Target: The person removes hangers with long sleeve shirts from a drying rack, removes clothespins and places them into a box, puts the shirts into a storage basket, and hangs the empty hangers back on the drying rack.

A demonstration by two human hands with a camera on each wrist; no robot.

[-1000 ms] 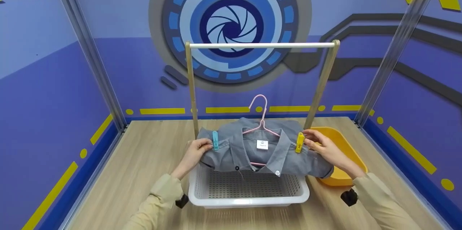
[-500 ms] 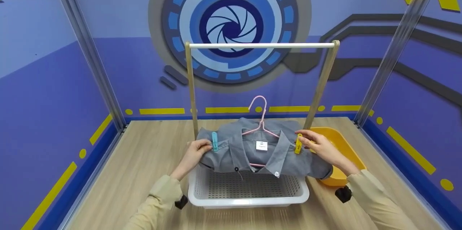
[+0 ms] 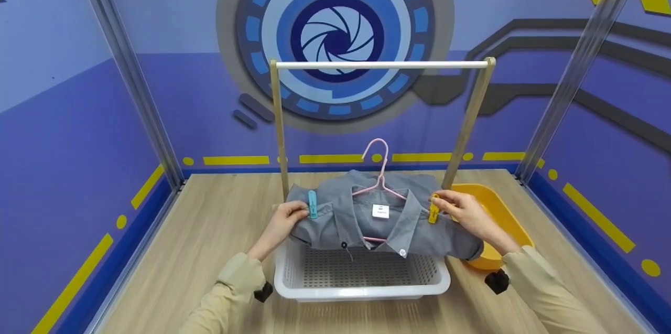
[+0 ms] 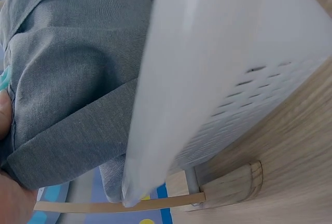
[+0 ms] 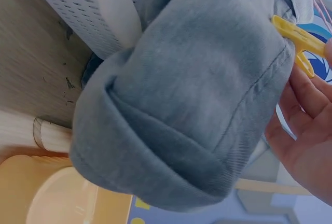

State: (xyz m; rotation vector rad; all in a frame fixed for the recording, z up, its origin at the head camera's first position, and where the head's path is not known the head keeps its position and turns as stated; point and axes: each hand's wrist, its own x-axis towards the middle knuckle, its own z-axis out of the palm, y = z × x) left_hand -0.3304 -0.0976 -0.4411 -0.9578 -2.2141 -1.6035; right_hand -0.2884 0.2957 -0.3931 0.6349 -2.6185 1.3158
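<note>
A grey collared shirt (image 3: 325, 229) on a pink hanger (image 3: 384, 166) lies over the back of a white plastic basket (image 3: 361, 292). A teal clothespin (image 3: 313, 204) is clipped at its left shoulder and a yellow clothespin (image 3: 433, 209) at its right. My left hand (image 3: 284, 221) grips the shirt's left shoulder, fingertips right beside the teal clothespin. My right hand (image 3: 466, 213) pinches the upper end of the yellow clothespin between thumb and fingers. The right wrist view shows the yellow clothespin (image 5: 298, 37) with its lower end on the shoulder seam.
Behind the shirt stands a rack with wooden posts (image 3: 279, 129) and a white crossbar (image 3: 377, 65). A yellow bin (image 3: 516, 218) sits to the right, partly behind my right hand. Metal frame posts and printed panels enclose the wooden table (image 3: 209, 229).
My right hand has moved left from the shirt's shoulder onto the yellow clothespin and now pinches it. The left hand has stayed in place on the shirt.
</note>
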